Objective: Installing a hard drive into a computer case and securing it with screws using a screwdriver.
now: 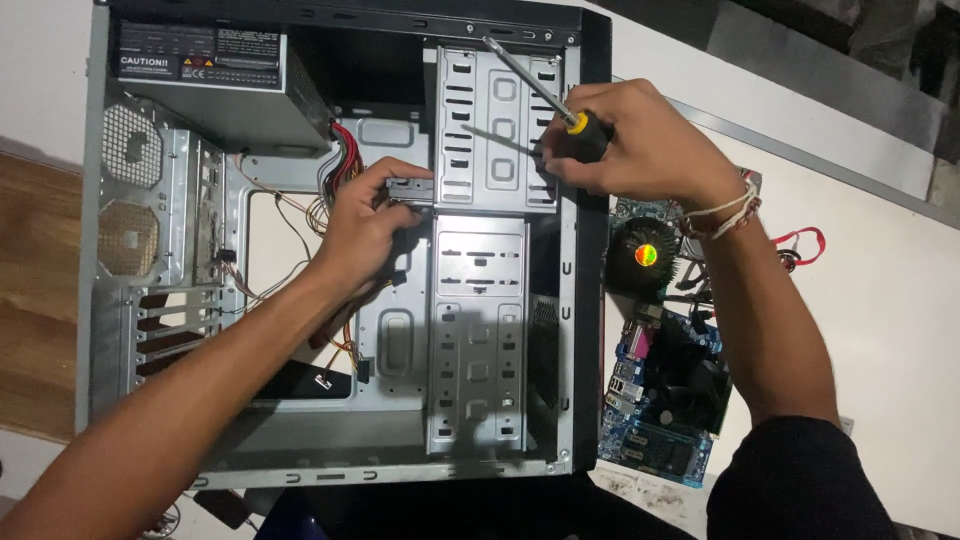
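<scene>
An open grey computer case (92, 300) lies on its side in front of me. My left hand (365, 225) reaches inside and grips a small metal drive part (410, 187) beside the silver drive cage (497, 130). Over the upper cage, my right hand (625, 140) is closed around a screwdriver with a black and yellow handle (580, 128). Its long steel shaft (520, 72) points up toward the case's top edge. A string band circles my right wrist.
A power supply (215, 85) sits in the case's upper left corner, with coloured wires (345, 160) trailing from it. A blue motherboard with a fan (660, 340) lies on the white table to the right of the case, near a red cable (805, 245).
</scene>
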